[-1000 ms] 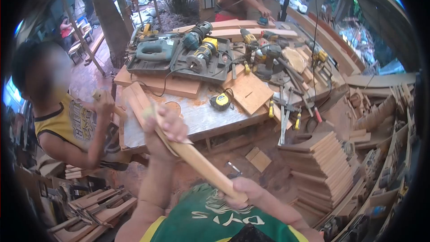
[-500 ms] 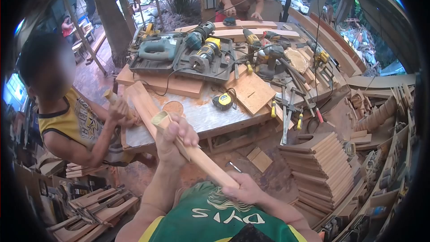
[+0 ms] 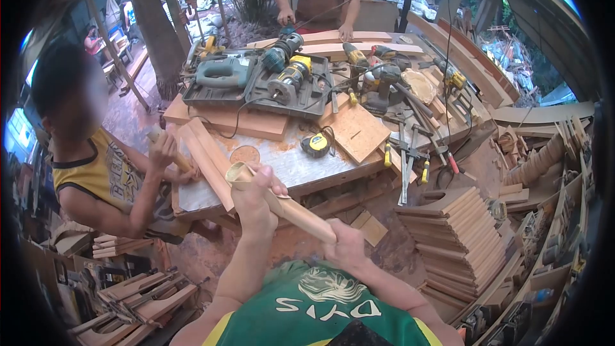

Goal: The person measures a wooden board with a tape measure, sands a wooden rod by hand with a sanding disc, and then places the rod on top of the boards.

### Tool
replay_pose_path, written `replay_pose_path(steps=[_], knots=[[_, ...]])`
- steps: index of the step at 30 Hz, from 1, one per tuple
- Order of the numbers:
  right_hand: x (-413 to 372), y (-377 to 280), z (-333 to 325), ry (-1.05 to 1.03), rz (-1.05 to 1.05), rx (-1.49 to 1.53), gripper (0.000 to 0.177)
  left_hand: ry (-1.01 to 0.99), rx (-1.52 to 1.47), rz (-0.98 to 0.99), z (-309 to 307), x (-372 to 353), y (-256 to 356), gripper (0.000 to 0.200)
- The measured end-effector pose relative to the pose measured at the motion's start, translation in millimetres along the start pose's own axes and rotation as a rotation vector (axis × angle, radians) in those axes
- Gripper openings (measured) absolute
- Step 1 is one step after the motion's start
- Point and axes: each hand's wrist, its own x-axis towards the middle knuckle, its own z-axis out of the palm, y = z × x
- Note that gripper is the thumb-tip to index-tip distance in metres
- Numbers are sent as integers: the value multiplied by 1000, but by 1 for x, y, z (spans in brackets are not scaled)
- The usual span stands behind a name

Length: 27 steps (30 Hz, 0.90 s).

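My left hand (image 3: 255,195) is closed around a curled tan sheet, which looks like sandpaper (image 3: 239,173), wrapped on a narrow wooden strip (image 3: 302,218). The strip slants down to the right across the front of my body. Its near end is gripped by my right hand (image 3: 348,243). The far end of the strip is hidden by my left hand and the sheet. Just beyond my left hand, flat wooden boards (image 3: 208,163) lie on the workbench (image 3: 282,170).
A yellow tape measure (image 3: 316,145), a jigsaw (image 3: 221,73) on a black case, drills (image 3: 378,80) and clamps (image 3: 416,147) crowd the bench. A co-worker (image 3: 109,186) holds a piece at left; another person (image 3: 318,0) stands behind. Stacked wooden parts (image 3: 448,237) stand at right.
My right hand has moved up and away from my body with the strip's near end. My left hand has shifted slightly right. The person behind the bench has moved left and stands more upright.
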Motion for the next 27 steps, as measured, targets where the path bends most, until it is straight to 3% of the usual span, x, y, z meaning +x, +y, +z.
replay_pose_path(steps=[1,3,5,6,7,10,12,13,14,15,16,18,19,22,24,26,27], knots=[[-4,-4,-10,-324,176,226,27,-223,-200,-115,-2,1,2,21],[-1,-7,-22,-962,316,810,26,-670,-587,-343,-7,6,13,20],[-3,-5,-17,-1203,319,1062,26,-1130,-712,-367,21,18,23,15],[-1,-6,-15,-1173,320,1064,25,-1362,-777,-373,33,20,28,12],[1,-9,-15,-1051,315,984,25,-1150,-670,-310,28,12,31,14],[21,-28,-22,-307,192,332,24,-318,-201,-96,14,21,21,19],[30,20,11,134,-142,-81,22,-58,18,-1,14,22,-5,18],[32,28,17,166,-119,-127,22,3,74,41,13,18,-16,18],[23,27,19,56,-18,-84,19,61,125,85,12,15,-21,18],[13,23,18,-53,68,-46,17,-14,72,60,11,10,-18,20],[9,17,14,-177,159,-9,15,-275,-135,-75,11,15,-9,21],[7,7,-11,-1012,310,799,15,-771,-531,-358,2,14,17,23],[7,1,-9,-952,274,798,18,-1174,-780,-389,22,22,21,25],[15,-14,-7,-750,164,759,25,-1449,-674,-406,53,21,44,28],[27,-17,-14,-635,87,707,30,-749,-370,-190,41,7,39,25],[43,15,4,75,-90,44,26,-144,-34,-11,29,31,9,23],[46,22,9,161,-119,-83,25,28,-31,18,24,37,-9,20]])
